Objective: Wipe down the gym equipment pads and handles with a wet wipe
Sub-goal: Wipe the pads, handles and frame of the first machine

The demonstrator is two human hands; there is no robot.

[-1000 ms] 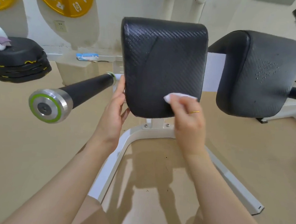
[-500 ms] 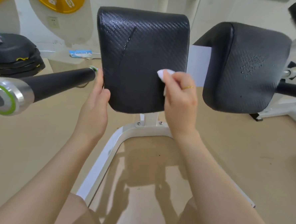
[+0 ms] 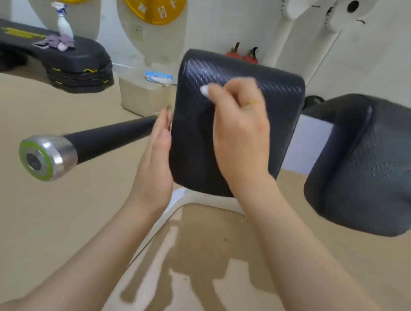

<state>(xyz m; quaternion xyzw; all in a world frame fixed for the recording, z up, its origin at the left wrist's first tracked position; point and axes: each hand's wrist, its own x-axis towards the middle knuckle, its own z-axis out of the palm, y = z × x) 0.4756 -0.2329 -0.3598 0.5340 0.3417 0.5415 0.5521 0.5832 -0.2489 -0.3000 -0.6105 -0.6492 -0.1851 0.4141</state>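
Currently: right hand (image 3: pixel 239 128) pinches wet wipe (image 3: pixel 204 91) on near pad (image 3: pixel 237 123), upper left | left hand (image 3: pixel 157 157) flat, grip released, braces pad's left edge | risk: small wad slips from fingers, skips corners; right pad (image 3: pixel 367 165), handle (image 3: pixel 109 140) likely unwiped

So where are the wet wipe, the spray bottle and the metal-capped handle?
wet wipe (image 3: pixel 204 91), head view, white tip beyond the fingers.
spray bottle (image 3: pixel 64 25), head view, white body.
handle (image 3: pixel 109 141), head view, black grip.
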